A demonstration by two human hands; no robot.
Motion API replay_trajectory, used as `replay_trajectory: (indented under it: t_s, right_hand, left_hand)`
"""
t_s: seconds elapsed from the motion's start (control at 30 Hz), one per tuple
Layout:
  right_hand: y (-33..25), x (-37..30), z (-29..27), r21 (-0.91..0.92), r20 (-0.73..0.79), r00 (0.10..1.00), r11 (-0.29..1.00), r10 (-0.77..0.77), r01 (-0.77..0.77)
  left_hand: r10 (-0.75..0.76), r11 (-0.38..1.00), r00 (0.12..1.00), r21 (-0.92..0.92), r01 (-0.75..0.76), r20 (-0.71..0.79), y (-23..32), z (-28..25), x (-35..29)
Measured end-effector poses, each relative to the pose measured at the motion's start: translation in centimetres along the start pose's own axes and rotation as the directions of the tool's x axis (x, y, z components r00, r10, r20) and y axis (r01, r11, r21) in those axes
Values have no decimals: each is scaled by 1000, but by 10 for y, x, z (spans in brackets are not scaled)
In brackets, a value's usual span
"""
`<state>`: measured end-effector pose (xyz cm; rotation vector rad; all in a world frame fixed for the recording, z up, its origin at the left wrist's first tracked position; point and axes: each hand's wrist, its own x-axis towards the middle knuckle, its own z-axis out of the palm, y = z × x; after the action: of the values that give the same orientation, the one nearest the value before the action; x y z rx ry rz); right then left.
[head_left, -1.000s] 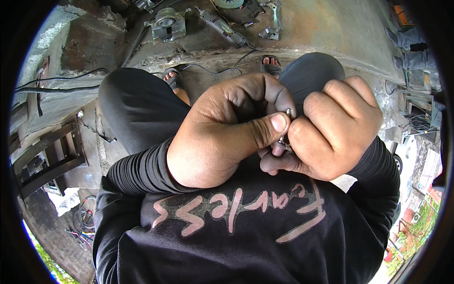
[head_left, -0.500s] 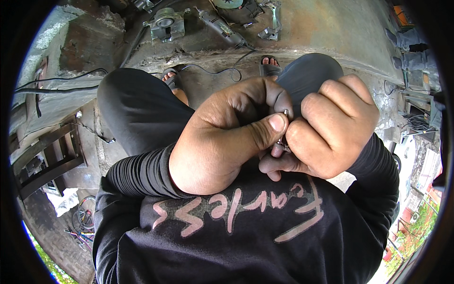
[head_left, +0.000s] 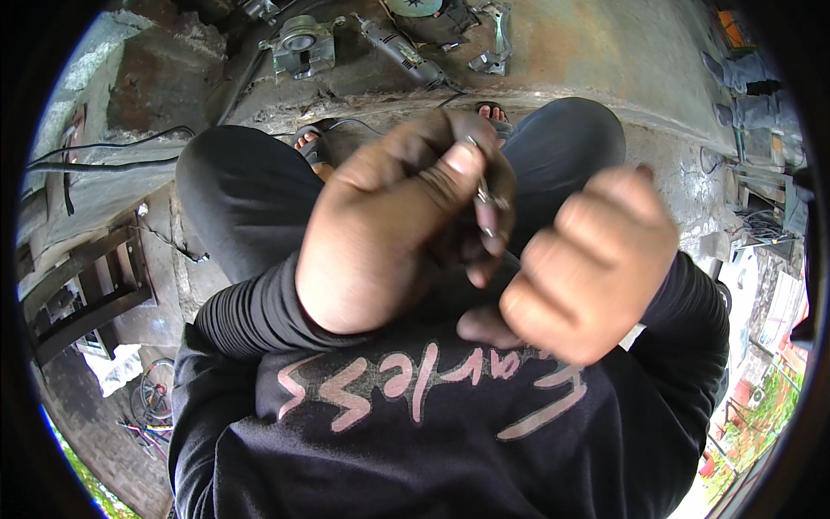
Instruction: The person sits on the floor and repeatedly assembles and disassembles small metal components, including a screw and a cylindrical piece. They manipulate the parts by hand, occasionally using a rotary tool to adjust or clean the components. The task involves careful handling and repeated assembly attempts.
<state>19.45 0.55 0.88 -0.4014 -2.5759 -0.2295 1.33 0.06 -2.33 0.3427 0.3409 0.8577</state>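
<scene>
In front of my chest, my left hand (head_left: 393, 216) pinches a thin, silvery metal pin (head_left: 482, 192) between thumb and forefinger. The pin's upper tip pokes out past the thumb, and its lower part lies along the other curled fingers. Apart from it, to the right, is my right hand (head_left: 592, 264), blurred by motion. Its fingers are curled in with the knuckles up and the thumb low. Whatever lies inside that hand is hidden.
Beyond my feet, a grey corded power tool (head_left: 399, 54) lies on the concrete ledge (head_left: 588, 65). A cast metal part with a round opening (head_left: 301, 45) sits left of it, a metal bracket (head_left: 494, 43) right. Black cables (head_left: 112, 163) run at left. A bicycle wheel (head_left: 157, 389) shows lower left.
My hands have come apart. The left moved slightly left and up with the pin in its grip; the right drew back toward my chest, off the pin.
</scene>
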Motion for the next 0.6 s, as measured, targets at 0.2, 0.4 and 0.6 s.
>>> replay_trajectory:
  t_s: [0.2, 0.4, 0.6]
  right_hand:
    - [17, 3, -18, 32, -42, 997, 997, 72, -71]
    - [9, 1, -20, 285, -1, 936, 897, 352, -337]
    - [-7, -4, -4, 617, -183, 868, 742, 461, -264]
  left_hand:
    - [282, 874, 952, 377, -307, 121, 1, 1, 0]
    - [463, 649, 816, 495, -578, 346, 4, -1, 2]
    - [571, 487, 691, 495, -719, 443, 2, -4, 7]
